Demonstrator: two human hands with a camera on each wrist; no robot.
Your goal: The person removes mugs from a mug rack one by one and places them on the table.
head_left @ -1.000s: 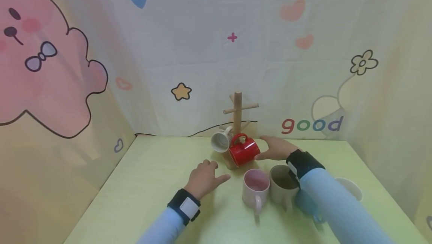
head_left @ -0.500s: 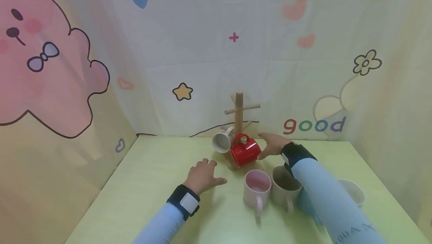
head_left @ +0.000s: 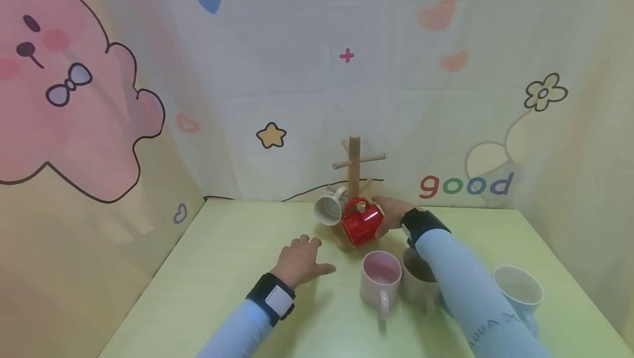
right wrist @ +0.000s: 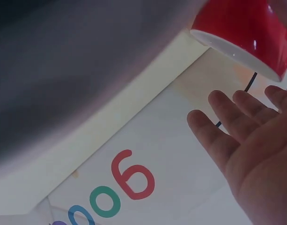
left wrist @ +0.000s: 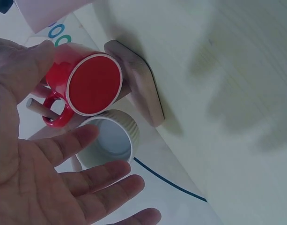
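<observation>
A red mug (head_left: 363, 224) hangs tilted by its handle on a low peg of the wooden mug tree (head_left: 354, 168). My right hand (head_left: 390, 215) is right at the mug's base end, thumb in front and fingers behind it. Seen in the right wrist view, those fingers are straight and spread below the mug. Left of the red mug, a ribbed white mug (head_left: 328, 209) hangs with its mouth facing forward. My left hand (head_left: 299, 262) hovers over the table before the tree, fingers spread and holding nothing; the left wrist view shows its palm.
In front of the tree stand a pink mug (head_left: 380, 283) and a grey-beige mug (head_left: 418, 283). A blue mug (head_left: 444, 303) is mostly hidden by the right sleeve. Farther right is a white mug (head_left: 517, 286) with a blue lower part. A printed cloth (head_left: 277, 71) rises behind.
My right hand has moved left, closing the gap to the red mug's base. My left hand stays nearly in place. The camera view has shifted slightly.
</observation>
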